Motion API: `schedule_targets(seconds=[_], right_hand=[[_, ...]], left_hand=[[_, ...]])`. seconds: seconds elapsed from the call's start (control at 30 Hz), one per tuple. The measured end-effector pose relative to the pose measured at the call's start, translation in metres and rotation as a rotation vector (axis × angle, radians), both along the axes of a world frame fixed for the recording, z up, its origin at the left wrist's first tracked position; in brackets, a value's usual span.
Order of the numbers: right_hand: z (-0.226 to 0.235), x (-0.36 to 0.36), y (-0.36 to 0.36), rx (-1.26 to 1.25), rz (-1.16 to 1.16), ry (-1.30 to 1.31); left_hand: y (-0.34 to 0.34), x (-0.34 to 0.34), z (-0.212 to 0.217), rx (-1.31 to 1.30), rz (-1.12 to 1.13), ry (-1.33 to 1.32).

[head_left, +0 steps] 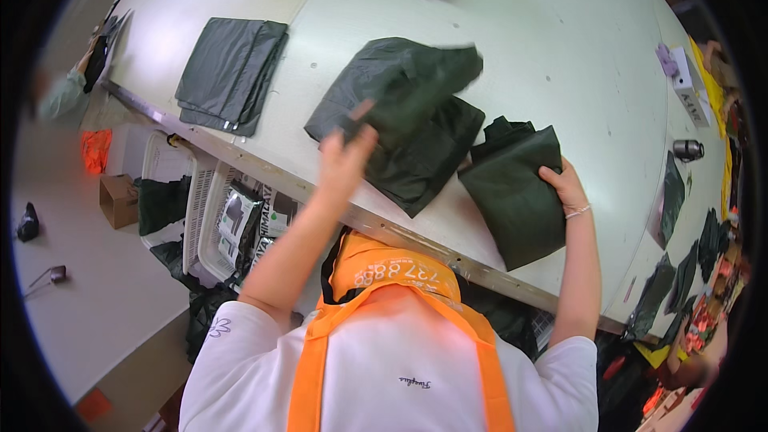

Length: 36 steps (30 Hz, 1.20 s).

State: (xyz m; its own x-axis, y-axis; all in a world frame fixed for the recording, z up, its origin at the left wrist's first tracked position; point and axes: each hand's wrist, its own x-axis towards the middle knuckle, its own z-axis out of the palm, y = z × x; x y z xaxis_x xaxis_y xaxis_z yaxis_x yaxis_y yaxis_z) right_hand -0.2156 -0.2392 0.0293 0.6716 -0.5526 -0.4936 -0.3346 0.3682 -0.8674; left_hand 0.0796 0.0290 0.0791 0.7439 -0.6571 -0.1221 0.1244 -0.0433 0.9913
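Orange apron, left hand closed on dark material, right hand pinching folded bundle

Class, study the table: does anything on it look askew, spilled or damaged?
Nothing looks spilled or damaged. The dark sheet by the left hand lies askew and rumpled, unlike the flatter folded stack to its left; handling probably explains that.
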Motion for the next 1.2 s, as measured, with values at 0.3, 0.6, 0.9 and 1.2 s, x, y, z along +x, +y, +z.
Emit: schedule_targets(seconds=[0.3, 0.6, 0.9, 1.2], right_hand=[[0.076, 0.249, 0.038, 0.076, 0.521, -0.002], [-0.084, 0.330, 0.023, -0.137, 0.326, 0.232], [-0.104, 0.321, 0.037, -0.094, 0.240, 0.117], [-0.114, 0.296, 0.004, 0.505, 0.159, -0.072]], left_hand=[[0.038, 0.198, 0.059, -0.571, 0.230, 0.426], [0.035, 0.114, 0.018, -0.247, -0.382, -0.245], [0.029, -0.007, -0.099, -0.036, -0.192, -0.492], [0.020, -0.001, -0.093, -0.069, -0.098, -0.489]])
